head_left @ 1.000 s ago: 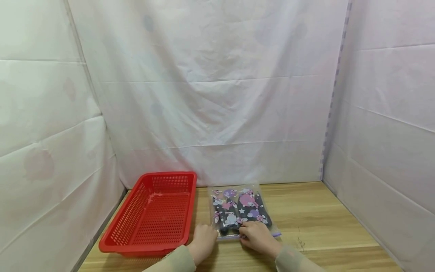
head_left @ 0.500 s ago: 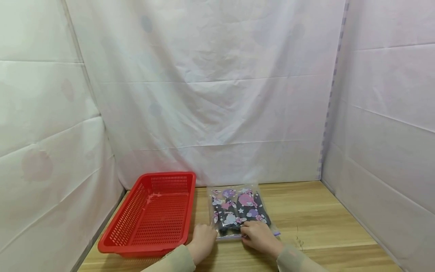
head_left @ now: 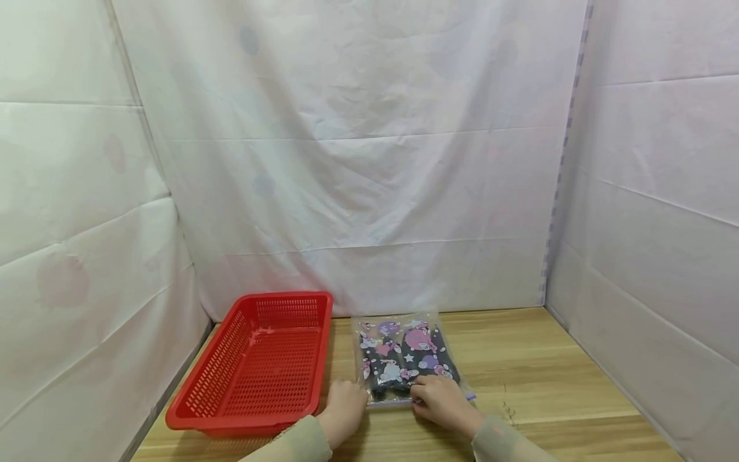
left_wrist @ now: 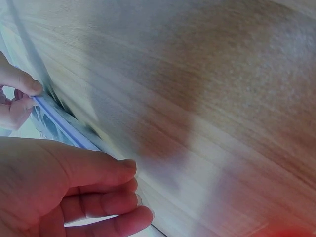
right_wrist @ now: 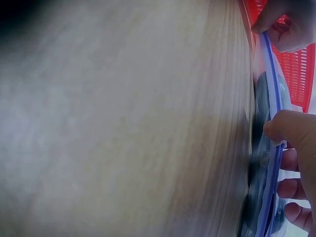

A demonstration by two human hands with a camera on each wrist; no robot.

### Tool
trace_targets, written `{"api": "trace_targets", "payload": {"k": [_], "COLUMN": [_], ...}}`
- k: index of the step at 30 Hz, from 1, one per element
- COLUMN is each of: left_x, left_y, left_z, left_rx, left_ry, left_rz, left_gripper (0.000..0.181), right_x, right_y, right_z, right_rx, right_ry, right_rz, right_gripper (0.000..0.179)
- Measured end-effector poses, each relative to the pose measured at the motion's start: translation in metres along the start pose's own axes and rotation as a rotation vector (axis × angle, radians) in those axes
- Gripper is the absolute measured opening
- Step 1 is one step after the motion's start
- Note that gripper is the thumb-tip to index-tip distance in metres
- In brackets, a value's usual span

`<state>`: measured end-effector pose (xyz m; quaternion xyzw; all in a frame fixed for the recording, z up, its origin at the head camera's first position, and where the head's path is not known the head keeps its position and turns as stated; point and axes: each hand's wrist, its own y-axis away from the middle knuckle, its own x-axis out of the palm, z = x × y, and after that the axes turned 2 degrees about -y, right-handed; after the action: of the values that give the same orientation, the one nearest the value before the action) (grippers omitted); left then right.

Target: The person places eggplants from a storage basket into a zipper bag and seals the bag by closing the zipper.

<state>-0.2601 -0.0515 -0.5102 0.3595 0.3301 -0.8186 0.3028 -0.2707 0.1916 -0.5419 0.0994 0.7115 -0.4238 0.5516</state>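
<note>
A clear zip bag (head_left: pixel 398 356) lies flat on the table in the head view, printed with pink, purple and white cartoon figures. Dark contents show through it; their kind is unclear. Its purple zip strip (right_wrist: pixel 273 84) runs along the near edge. My left hand (head_left: pixel 344 410) pinches the bag's near left corner, at one end of the strip. With thumb and forefinger, my right hand (head_left: pixel 441 401) pinches the zip further right; a small pale piece, perhaps the slider, shows under the thumb (right_wrist: pixel 284 126). The other right fingers are bent beneath, apart from the strip.
A red plastic basket (head_left: pixel 324 359) with slotted walls stands on the wooden table (head_left: pixel 519 359), left of the bag and close to my left hand. White cloth (head_left: pixel 369 192) hangs behind the table and on both sides.
My right hand has shifted very slightly right along the zip edge. The left hand keeps its hold on the corner, and the bag lies in the same place.
</note>
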Motion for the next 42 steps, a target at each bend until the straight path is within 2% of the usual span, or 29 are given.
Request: {"api": "trace_targets", "payload": {"k": [10, 21, 25, 30, 42], "left_x": [0.0006, -0.0011, 0.0008, 0.0034, 0.0056], "left_y": [-0.0007, -0.0004, 0.0002, 0.0007, 0.001], "left_z": [0.0005, 0.0028, 0.0031, 0.0034, 0.0022], "left_rx": [-0.01, -0.007, -0.003, -0.005, -0.01], "left_ry": [0.008, 0.007, 0.009, 0.012, 0.015], "left_rz": [0.032, 0.011, 0.016, 0.024, 0.005], "left_gripper": [0.016, 0.017, 0.016, 0.016, 0.016], "right_x": [-0.0038, -0.0065, -0.0072, -0.0084, -0.0099], "right_y": [0.0007, 0.0012, 0.0019, 0.0047, 0.0072], "right_z": [-0.0011, -0.0019, -0.0028, -0.0033, -0.0051], "right_rx": [0.004, 0.001, 0.009, 0.025, 0.037], "right_ry": [-0.013, 0.007, 0.008, 0.018, 0.004], "right_rz": [-0.005, -0.025, 0.001, 0.045, 0.053], "right_gripper": [0.021, 0.036, 0.034, 0.022, 0.017]}}
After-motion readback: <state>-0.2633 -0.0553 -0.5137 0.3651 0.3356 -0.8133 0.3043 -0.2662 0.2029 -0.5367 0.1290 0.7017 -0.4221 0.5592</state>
